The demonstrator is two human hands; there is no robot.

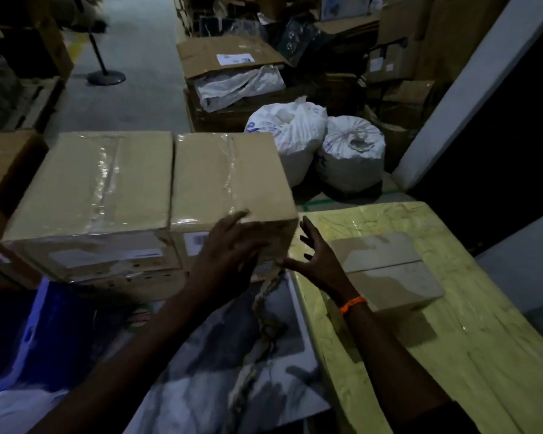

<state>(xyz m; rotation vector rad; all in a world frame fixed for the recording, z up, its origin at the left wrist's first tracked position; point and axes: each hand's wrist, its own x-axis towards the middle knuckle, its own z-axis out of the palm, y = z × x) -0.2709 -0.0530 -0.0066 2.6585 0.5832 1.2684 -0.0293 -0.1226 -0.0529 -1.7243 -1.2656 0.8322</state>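
We press left hand [229,252] flat on box [226,177] near face; right hand [317,261] released, splayed beside right edge.

Two hands: left hand [229,255], right hand [315,261]. Two taped cartons: near carton [232,180] at the left hand's fingertips, far carton [88,189] just left of it. Two white sacks beyond the right hand: left sack [287,136], right sack [351,155]. One small grey box [386,270] just right of the right hand.
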